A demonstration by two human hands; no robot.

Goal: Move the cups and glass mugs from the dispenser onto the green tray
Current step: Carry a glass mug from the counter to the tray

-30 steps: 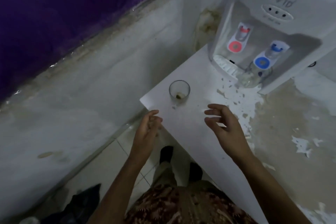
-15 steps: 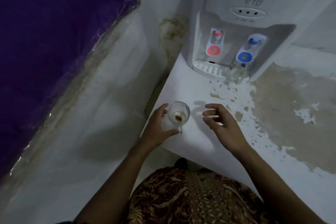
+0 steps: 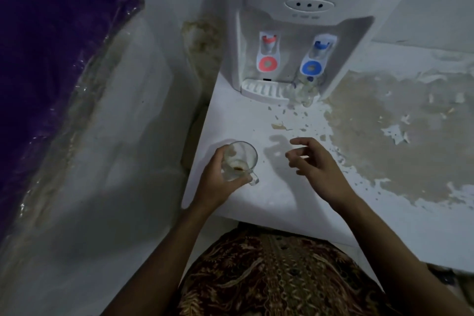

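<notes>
My left hand [image 3: 216, 179] grips a clear glass mug [image 3: 239, 160] near the left front corner of the white counter [image 3: 256, 202]; brown dregs lie in its bottom and its handle points toward me. My right hand [image 3: 316, 165] hovers just right of the mug, fingers loosely curled, holding nothing. At the back stands the white water dispenser [image 3: 302, 33] with a red tap and a blue tap. A second clear glass [image 3: 306, 91] sits under the blue tap on the drip tray [image 3: 264, 90]. No green tray is in view.
The counter's paint is peeled and stained brown on the right [image 3: 384, 136]. A white wall [image 3: 115, 136] drops away left of the counter, with purple plastic-covered material [image 3: 46, 46] beyond. My patterned clothing fills the bottom.
My left hand reached up from below the counter edge and closed round the glass mug. The view moved closer to the dispenser. My right hand stayed hovering beside the mug.
</notes>
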